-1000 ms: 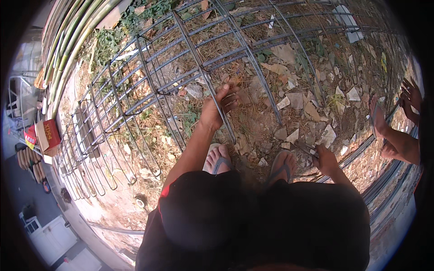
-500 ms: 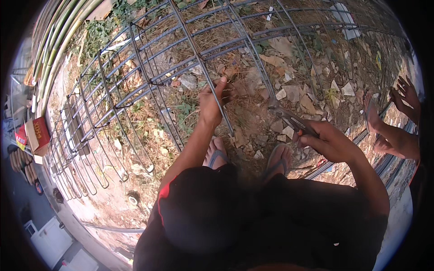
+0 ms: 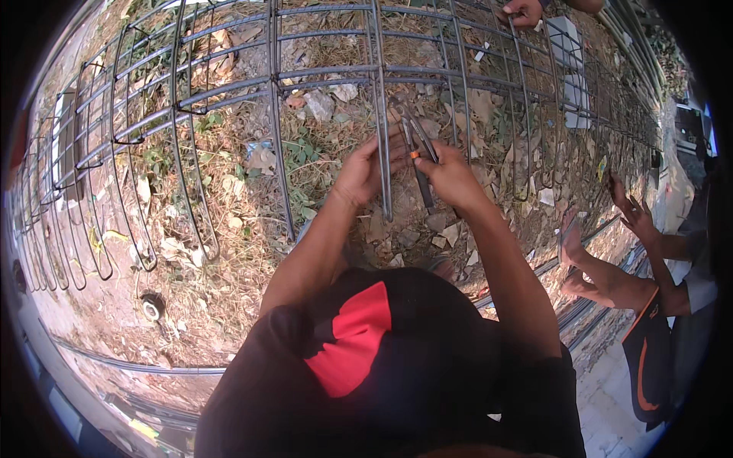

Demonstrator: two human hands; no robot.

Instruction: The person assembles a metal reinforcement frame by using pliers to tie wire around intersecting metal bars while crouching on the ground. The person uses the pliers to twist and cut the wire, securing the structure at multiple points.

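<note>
A cage of steel reinforcing bars (image 3: 229,93) spans the ground in front of me, with bent stirrups hanging toward me. My left hand (image 3: 360,172) is at one stirrup's leg (image 3: 385,179). Its fingers curl behind the rod and are partly hidden. In my right hand (image 3: 456,182) is a pair of pincers (image 3: 409,131), gripped by the dark handles with an orange band. Their head points up to where the stirrup meets the lengthwise bars. The handles look slightly apart. Any tie wire is too small to make out.
Dry grass, leaves and broken stones (image 3: 439,229) cover the ground. A co-worker's hand (image 3: 524,12) touches the cage at the top right. At the right are another person's hands (image 3: 637,217) and bare legs. A small white-rimmed roll (image 3: 153,308) lies lower left.
My view has shifted to the right. My right hand has brought the pincers up and left, beside my left hand. A co-worker's hand now shows on the cage at the top.
</note>
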